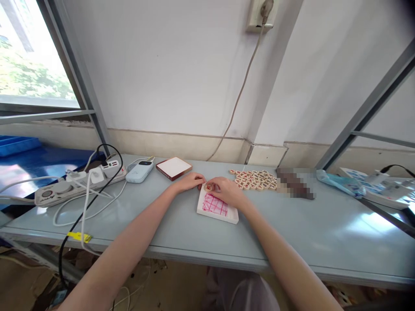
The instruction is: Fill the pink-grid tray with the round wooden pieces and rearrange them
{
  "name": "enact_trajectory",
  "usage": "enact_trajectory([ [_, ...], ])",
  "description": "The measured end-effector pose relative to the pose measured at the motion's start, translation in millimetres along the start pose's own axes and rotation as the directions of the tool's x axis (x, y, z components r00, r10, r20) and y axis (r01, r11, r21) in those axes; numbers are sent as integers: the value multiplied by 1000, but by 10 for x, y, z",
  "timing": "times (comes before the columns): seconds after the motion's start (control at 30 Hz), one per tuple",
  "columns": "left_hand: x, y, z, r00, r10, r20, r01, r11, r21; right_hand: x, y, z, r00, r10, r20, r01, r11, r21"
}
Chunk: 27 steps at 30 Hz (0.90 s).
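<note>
Right hand [227, 191]: is being curled over the upper edge of the board [216, 208] at frame centre, fingers closed lightly on one disc [209, 187]; a pinch suits so small a round thing.
Left hand [189, 181]: is being laid flat on the table [155, 224] just left of the board's upper corner, fingers loosely bent, nothing gripped; it is probably steadying the board, though contact cannot be told.
Disc: one, pale with a red mark, is being held at the board's upper left corner, touching or just over it.
Board: one, white with a red grid, is lying flat and slightly turned, near the table's middle within easy reach of both hands.
Pile [254, 179]: many like discs are lying packed in a single layer right of centre, just beyond the right hand; too many and too small to count surely.
Box [174, 167]: one, white-topped with a red edge, is lying left of centre above the left hand.
Device [140, 171]: one, pale blue, left of the box.
Power strip [78, 183]: one, at the left, with several plugs and cables seated.
</note>
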<state>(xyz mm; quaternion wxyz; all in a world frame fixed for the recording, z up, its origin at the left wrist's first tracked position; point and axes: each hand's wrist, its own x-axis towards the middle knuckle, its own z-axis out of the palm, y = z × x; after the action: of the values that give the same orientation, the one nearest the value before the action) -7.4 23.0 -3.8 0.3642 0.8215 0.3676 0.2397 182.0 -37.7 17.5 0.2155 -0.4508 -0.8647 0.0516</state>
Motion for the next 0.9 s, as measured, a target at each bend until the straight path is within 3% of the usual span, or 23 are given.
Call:
enact_trajectory([
  [0.17,-22,66,80,991,18,-133,6,984,177,8,87,-89,998,21,-53,-18,998,68],
  [0.23,-54,138,119,977,39,-207,19,963,270,-14,233,-206,987,99,-130,-92,994,57],
  [0.3,-84,203,146,972,45,-230,29,951,307,-70,411,-333,952,234,-196,-247,968,-45],
  [0.4,-94,224,165,987,47,-153,-4,962,273,-183,635,-457,937,344,-63,-350,918,-186],
  [0.5,-57,150,172,996,73,-50,-60,975,215,-244,720,-452,932,355,74,-333,919,-212],
  [0.67,6,30,173,996,87,-35,-80,984,158,-221,663,-409,931,364,3,-355,910,-216],
  [0.77,10,19,180,993,102,-59,-93,987,133,-196,583,-464,932,359,-52,-363,926,-107],
  [0.83,12,19,191,990,108,-88,-97,987,126,-168,498,-487,945,314,-91,-314,949,11],
  [0.9,20,17,207,987,110,-119,-95,988,125,-127,393,-460,975,216,-59,-209,972,110],
])
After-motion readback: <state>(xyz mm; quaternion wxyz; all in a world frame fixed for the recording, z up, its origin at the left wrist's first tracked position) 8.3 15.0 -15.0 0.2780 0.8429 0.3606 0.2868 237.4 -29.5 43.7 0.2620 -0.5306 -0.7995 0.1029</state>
